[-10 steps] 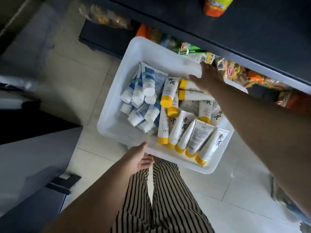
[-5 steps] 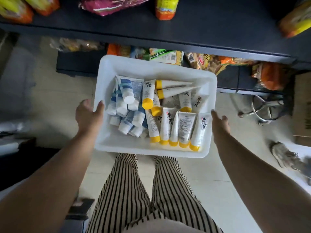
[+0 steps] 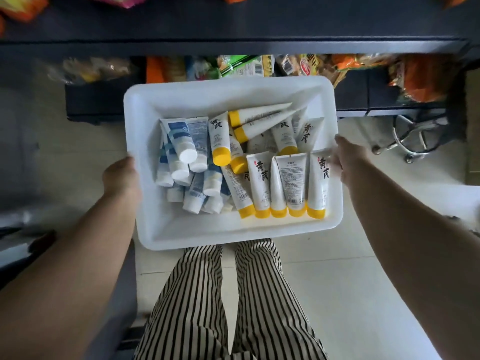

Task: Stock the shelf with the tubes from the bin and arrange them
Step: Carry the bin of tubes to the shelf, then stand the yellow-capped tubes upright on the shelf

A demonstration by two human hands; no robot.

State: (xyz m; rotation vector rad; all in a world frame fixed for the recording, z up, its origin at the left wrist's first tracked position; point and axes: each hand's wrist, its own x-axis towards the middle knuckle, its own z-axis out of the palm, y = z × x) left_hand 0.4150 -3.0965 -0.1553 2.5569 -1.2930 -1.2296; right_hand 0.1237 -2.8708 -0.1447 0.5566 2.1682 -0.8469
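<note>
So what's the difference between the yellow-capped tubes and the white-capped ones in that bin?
The yellow-capped tubes are white with bold black characters; the white-capped tubes carry blue print. The yellow-capped ones fill the right side of the bin, several in a neat row with caps toward the person; the white-capped ones lie heaped on the left. The yellow-capped tubes look longer. Both are soft squeeze tubes, lying down.

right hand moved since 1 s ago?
Yes. The right hand has left the bin's far rim beside the shelf and come back toward the person; its grip is now on the bin's right side wall.
</note>
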